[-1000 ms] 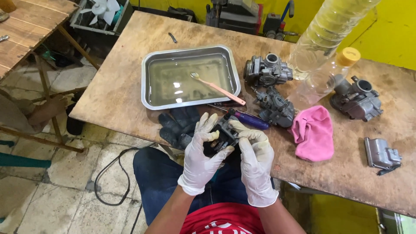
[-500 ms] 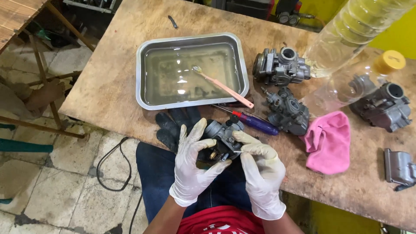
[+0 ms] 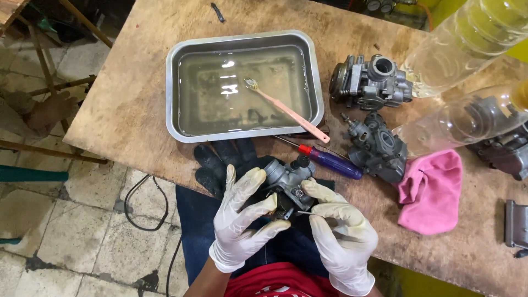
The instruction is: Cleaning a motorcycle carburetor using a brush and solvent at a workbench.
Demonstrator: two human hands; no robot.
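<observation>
Left hand (image 3: 242, 223) and right hand (image 3: 338, 231), white-gloved, fingers curled round one carburetor (image 3: 286, 179) at table (image 3: 126, 99) edge, over lap; right fingertips pinching thin pin. Beyond: one black glove (image 3: 220, 159), one screwdriver (image 3: 330, 161), one pink rag (image 3: 432, 190), one tray (image 3: 187, 66) of liquid with one toothbrush (image 3: 286, 110), two more carburetors (image 3: 371, 82), two clear bottles (image 3: 467, 44)

Left hand (image 3: 242, 217) and right hand (image 3: 341, 234), both white-gloved, were raised close together before the torso, fingers curled inward.
</observation>
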